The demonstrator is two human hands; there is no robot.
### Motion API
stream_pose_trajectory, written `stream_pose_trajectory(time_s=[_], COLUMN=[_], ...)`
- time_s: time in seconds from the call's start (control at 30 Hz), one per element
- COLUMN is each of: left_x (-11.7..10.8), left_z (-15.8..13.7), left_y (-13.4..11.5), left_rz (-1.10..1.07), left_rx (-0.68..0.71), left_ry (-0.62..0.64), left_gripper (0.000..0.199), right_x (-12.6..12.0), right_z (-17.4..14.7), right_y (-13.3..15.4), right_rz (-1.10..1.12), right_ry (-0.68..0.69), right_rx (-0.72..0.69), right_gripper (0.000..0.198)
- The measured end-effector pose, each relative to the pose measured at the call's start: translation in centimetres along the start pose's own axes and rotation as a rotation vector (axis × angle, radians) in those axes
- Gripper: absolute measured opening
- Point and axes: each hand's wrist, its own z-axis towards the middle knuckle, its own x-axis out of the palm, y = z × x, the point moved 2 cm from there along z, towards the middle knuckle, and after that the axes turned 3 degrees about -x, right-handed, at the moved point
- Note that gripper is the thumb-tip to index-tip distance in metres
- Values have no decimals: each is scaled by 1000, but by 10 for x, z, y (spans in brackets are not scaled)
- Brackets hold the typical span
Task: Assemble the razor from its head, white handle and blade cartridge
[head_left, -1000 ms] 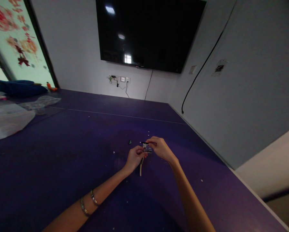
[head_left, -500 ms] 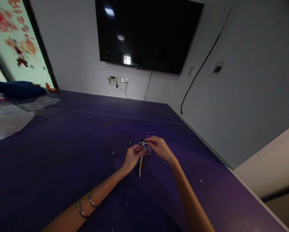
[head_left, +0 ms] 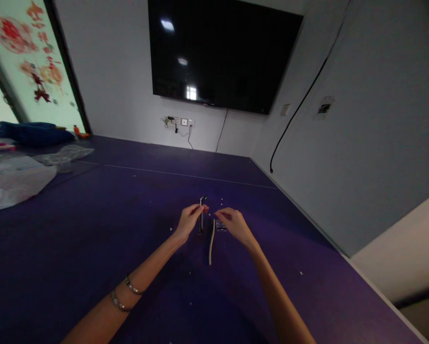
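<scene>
My left hand [head_left: 188,221] is closed on a thin dark-and-white strip [head_left: 201,220] held upright between thumb and fingers. At its top end sits a small dark piece with a green spot [head_left: 204,197]. My right hand [head_left: 236,223] hovers to the right, thumb and fingertips pinched together; whatever may be between them is too small to make out. Below the right fingertips lies a small clear-and-dark part [head_left: 220,226] on the purple surface. A cream-coloured, slightly bent strip [head_left: 211,246] rests between the two hands, its upper end near that part.
The purple surface [head_left: 128,258] carries scattered white crumbs. Clear plastic and white sheets [head_left: 17,184] lie at the left, with a dark blue cloth bundle [head_left: 35,134] behind. A television [head_left: 225,52] hangs on the wall above sockets [head_left: 180,122]; a black cable [head_left: 300,105] dangles at the right.
My left hand has let go of the cream strip, moved left and taken up the dark-and-white strip. The small dark piece on the surface at left is no longer lying there. My right hand stays close by.
</scene>
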Motion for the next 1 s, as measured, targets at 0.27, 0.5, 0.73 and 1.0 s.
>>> stream_pose_trajectory(time_s=[0.27,0.5,0.73,1.0], left_x=[-1,-3,-20,-20], left_z=[3,6,12,12], left_y=[-1,5,8,7], left_rz=[-171,-108,-46,-4], left_rx=[-115,-234,-300,-308], left_ry=[135,57,-93,-71], left_gripper=[30,30,28,29], right_x=[53,58,51,57], right_z=[-7,-5,-23,-33], right_y=[10,-12,-33,-17], right_rz=[104,110,-263,-532], right_ry=[122,16,-4,106], right_rx=[27,99,352,425], right_gripper=[29,33,33,26])
